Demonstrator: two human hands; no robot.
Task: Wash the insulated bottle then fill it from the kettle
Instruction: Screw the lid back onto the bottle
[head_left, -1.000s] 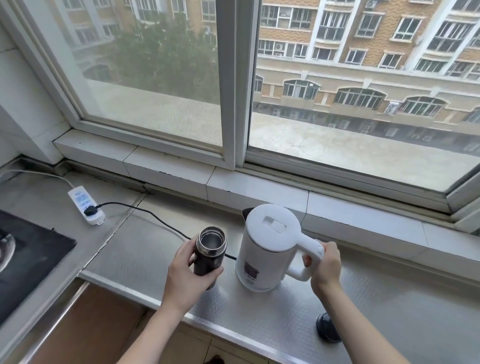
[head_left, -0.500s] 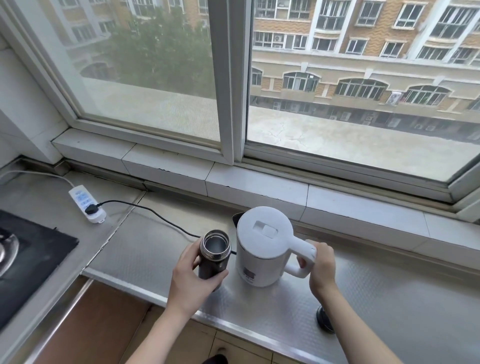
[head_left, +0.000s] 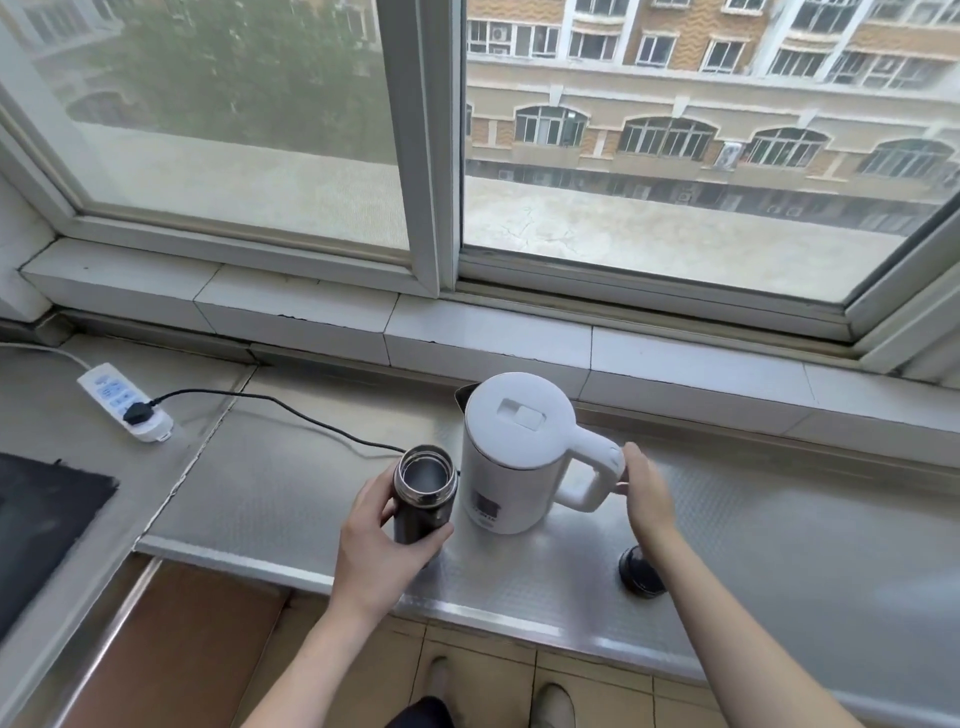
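A dark insulated bottle (head_left: 422, 512) stands upright and uncapped on the steel counter (head_left: 270, 493), its open mouth facing up. My left hand (head_left: 376, 545) grips its body from the near left side. Right beside it stands a white electric kettle (head_left: 511, 457), lid closed, handle pointing right. My right hand (head_left: 643, 491) hovers at the end of that handle with straight fingers, fingertips just touching it. The bottle's black cap (head_left: 640, 571) lies on the counter below my right forearm.
A white power strip (head_left: 122, 402) lies at the far left with a black cord (head_left: 291, 410) running toward the kettle. A black stove top (head_left: 41, 519) fills the left edge. A tiled window ledge (head_left: 467, 332) runs behind the counter.
My right hand has let go of the kettle handle and now rests open at its end. The kettle stands on the counter. My left hand still holds the bottle.
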